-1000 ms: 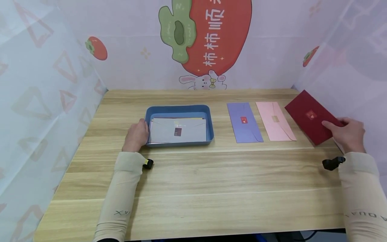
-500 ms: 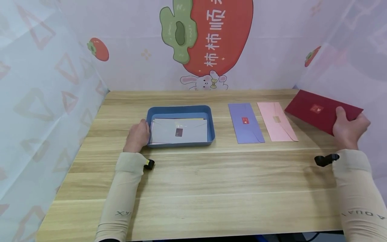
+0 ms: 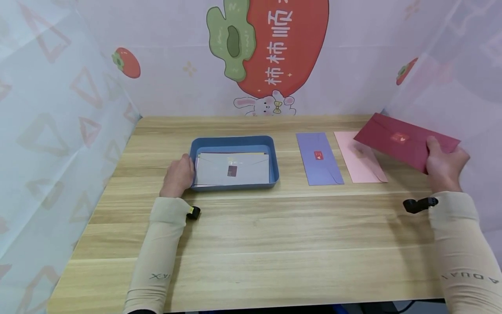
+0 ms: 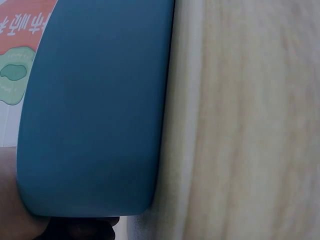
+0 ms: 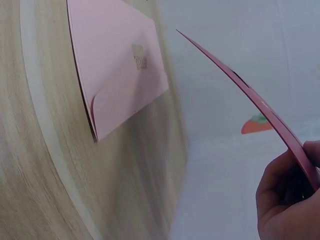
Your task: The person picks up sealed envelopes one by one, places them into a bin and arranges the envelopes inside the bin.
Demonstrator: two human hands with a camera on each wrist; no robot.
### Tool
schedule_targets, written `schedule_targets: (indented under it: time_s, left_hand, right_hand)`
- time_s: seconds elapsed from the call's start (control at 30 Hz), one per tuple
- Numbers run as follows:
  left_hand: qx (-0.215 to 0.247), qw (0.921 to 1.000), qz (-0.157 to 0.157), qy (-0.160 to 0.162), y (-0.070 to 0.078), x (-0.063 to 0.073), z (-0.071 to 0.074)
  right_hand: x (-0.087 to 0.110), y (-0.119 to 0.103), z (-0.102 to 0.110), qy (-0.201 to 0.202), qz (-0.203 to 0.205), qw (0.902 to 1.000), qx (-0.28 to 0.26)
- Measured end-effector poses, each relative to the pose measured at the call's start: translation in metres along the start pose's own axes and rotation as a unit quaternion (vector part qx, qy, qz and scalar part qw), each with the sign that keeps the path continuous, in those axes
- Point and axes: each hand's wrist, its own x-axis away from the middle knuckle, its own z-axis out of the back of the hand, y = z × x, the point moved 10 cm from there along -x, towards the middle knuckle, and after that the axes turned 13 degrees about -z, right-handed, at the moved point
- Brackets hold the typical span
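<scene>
My right hand (image 3: pixel 446 165) pinches the right end of a dark red envelope (image 3: pixel 412 141) with a red sticker, thumb on top. In the right wrist view the red envelope (image 5: pixel 265 111) is edge-on and raised off the table, fingers curled behind it. Its far end partly covers a pink envelope (image 3: pixel 364 165) on the table. My left hand (image 3: pixel 176 176) grips the left end of a blue tray (image 3: pixel 235 141). Pale envelopes lie stacked in the tray, a grey-white envelope (image 3: pixel 211 170) on top. The left wrist view is mostly the tray's side wall (image 4: pixel 95 110).
A purple envelope (image 3: pixel 319 168) lies between the tray and the pink envelope. The wooden table (image 3: pixel 255 244) reaches a printed backdrop (image 3: pixel 168 83) behind and on both sides.
My right hand has lifted and turned the red envelope flatter, then carried it left until its end overlaps the pink envelope in view. My left hand stays at the tray.
</scene>
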Motion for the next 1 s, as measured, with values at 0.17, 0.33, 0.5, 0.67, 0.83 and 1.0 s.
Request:
schedule_targets:
  time_s: [0.17, 0.33, 0.5, 0.67, 0.83, 1.0]
  left_hand:
    - [-0.002, 1.0000, 0.002, 0.004, -0.001, 0.000, 0.001]
    - [-0.001, 1.0000, 0.001, 0.003, 0.000, 0.000, 0.001]
    - [-0.001, 1.0000, 0.003, 0.001, 0.000, 0.000, 0.000]
    - [-0.001, 1.0000, 0.004, -0.001, 0.000, 0.000, -0.001]
    - [-0.001, 1.0000, 0.002, -0.001, -0.001, -0.001, -0.001]
    - [0.000, 1.0000, 0.004, 0.004, -0.002, -0.001, -0.001]
  right_hand:
    - [0.002, 0.006, -0.011, -0.037, 0.005, 0.9993, 0.000]
    - [0.007, 0.010, -0.022, -0.067, 0.006, 0.9977, 0.005]
    - [0.014, 0.012, -0.037, -0.096, 0.010, 0.9953, -0.002]
    - [0.020, 0.017, -0.049, -0.125, -0.003, 0.9920, 0.016]
    - [0.022, 0.020, -0.057, -0.144, -0.014, 0.9893, 0.018]
    - [0.022, 0.025, -0.065, -0.175, -0.031, 0.9838, -0.018]
